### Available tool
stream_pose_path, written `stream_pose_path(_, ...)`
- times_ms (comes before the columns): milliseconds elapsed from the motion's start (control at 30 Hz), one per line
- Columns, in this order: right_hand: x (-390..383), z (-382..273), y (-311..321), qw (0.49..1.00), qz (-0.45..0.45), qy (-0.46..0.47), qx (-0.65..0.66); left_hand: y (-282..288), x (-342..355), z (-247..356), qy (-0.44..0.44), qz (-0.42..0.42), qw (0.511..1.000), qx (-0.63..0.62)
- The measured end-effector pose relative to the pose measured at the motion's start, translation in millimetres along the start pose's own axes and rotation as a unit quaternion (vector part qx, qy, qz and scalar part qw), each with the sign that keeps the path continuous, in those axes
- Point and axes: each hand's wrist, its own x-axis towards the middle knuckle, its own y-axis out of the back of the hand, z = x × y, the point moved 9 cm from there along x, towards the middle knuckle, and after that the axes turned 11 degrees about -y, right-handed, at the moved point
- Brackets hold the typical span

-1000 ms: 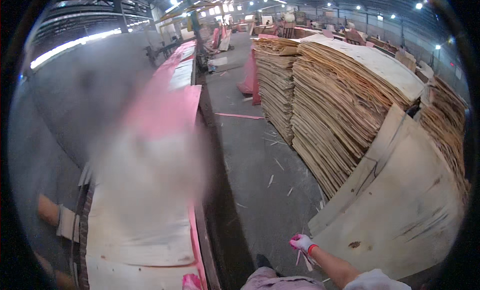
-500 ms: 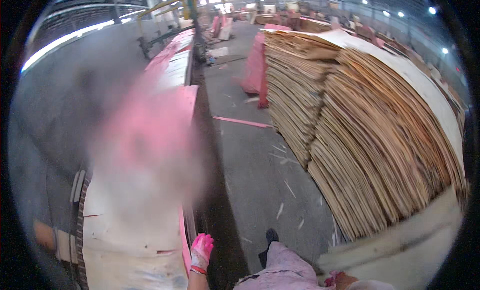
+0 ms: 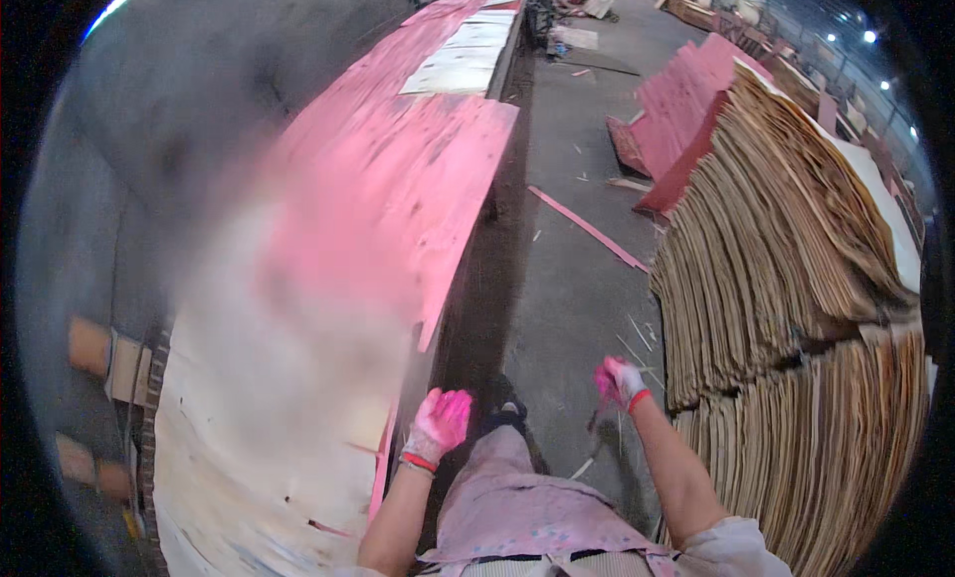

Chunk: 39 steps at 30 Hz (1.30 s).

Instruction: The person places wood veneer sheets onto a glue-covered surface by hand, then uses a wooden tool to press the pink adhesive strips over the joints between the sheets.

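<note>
My left hand (image 3: 441, 421), in a white glove stained pink, hangs beside the right edge of the long veneer-covered table. Its fingers are curled in, and nothing shows in them. On the table lie a pale wood veneer sheet (image 3: 239, 478) and, beyond it, a pink-coated veneer sheet (image 3: 453, 149); a blur hides part of both. My right hand (image 3: 619, 380), gloved alike, is over the floor near the tall veneer stack (image 3: 736, 279). Its fingers are closed, with a thin dark reddish thing below them that I cannot make out.
A grey floor aisle (image 3: 567, 308) runs between table and stacks, with a pink strip (image 3: 587, 227) and pale splinters on it. Pink sheets (image 3: 686, 109) lean against the far end of the stack. White sheets (image 3: 468, 52) lie farther along the table.
The view has swung left and down, so table and stack appear farther right. My right hand has come into clear view over the floor. My left hand is now farther from the table edge.
</note>
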Motion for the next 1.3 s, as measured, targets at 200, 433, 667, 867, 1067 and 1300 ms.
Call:
stream_pose_path(200,98.5,-116.0,-165.2,0.991,-0.078,-0.105,-0.021,-51.5,210.9,1.8,0.096,0.086,0.987,-0.091)
stream_pose_path(433,181.1,-225.5,-255.7,0.978,-0.146,-0.146,-0.029,-56.2,330.7,27.0,0.023,0.234,0.958,-0.164)
stream_pose_path(667,356.4,-341.7,-313.7,0.975,-0.052,-0.179,-0.121,-74.2,303.1,39.7,-0.082,0.243,0.952,-0.168)
stream_pose_path(867,475.8,-465.3,-412.3,0.980,-0.163,-0.044,-0.106,-161.6,263.2,70.7,-0.272,0.231,0.929,-0.102)
stream_pose_path(1067,411.5,-560.9,-486.2,0.935,-0.338,-0.105,0.034,-221.8,196.3,174.4,-0.529,0.385,0.742,0.149)
stream_pose_path(1300,372.3,-677.5,-605.4,0.929,-0.366,0.006,-0.053,-369.2,115.4,360.2,-0.559,0.519,0.622,0.177)
